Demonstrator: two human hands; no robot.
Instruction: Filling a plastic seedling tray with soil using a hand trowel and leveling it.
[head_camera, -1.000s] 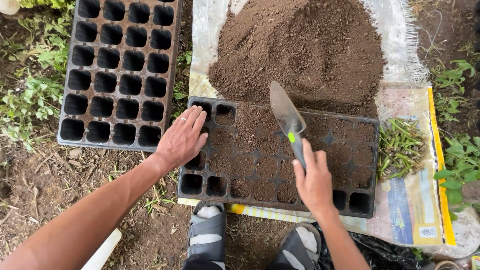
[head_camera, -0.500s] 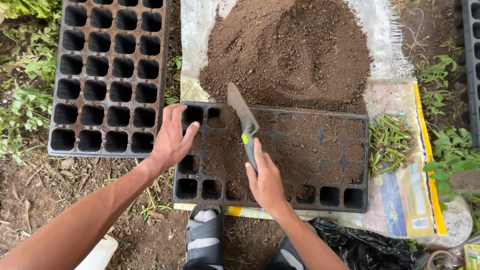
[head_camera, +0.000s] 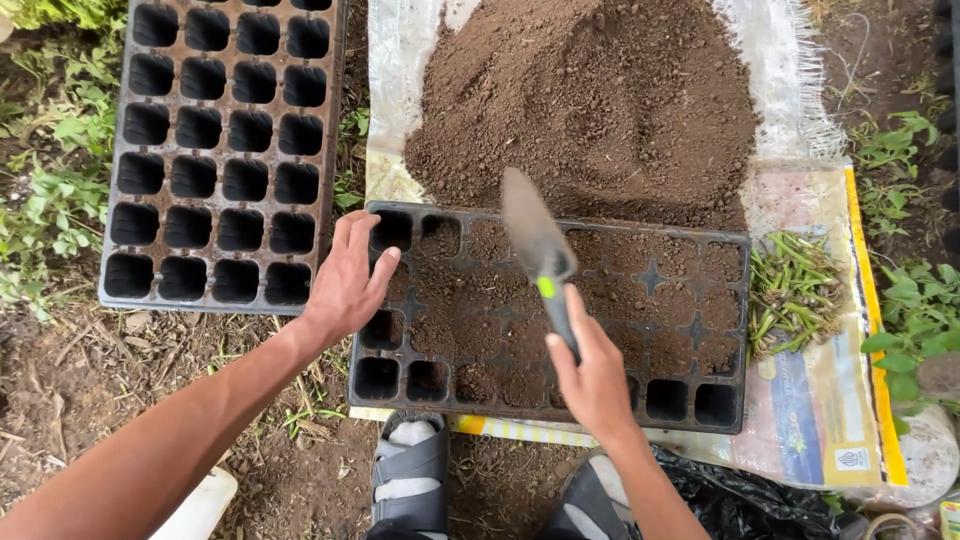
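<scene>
A black seedling tray (head_camera: 738, 245) lies in front of me, most of its cells filled with brown soil, the cells along the left and near edges still hollow. My left hand (head_camera: 350, 280) rests flat on the tray's left edge, fingers apart. My right hand (head_camera: 595, 375) grips the dark handle of a narrow garden trowel (head_camera: 535, 240), whose grey blade points away over the tray's middle. A large heap of loose soil (head_camera: 590, 100) sits just beyond the tray on a white woven sack (head_camera: 395, 60).
A second black cell tray (head_camera: 225, 150) lies on the ground at left. A pile of green cuttings (head_camera: 795, 295) sits right of the filled tray on a printed sack. My sandalled feet (head_camera: 410, 480) are below. Weeds border both sides.
The view has shifted, placing both trays further right in frame. My right hand with the trowel has moved left across the tray. My left hand stays on the tray's left edge.
</scene>
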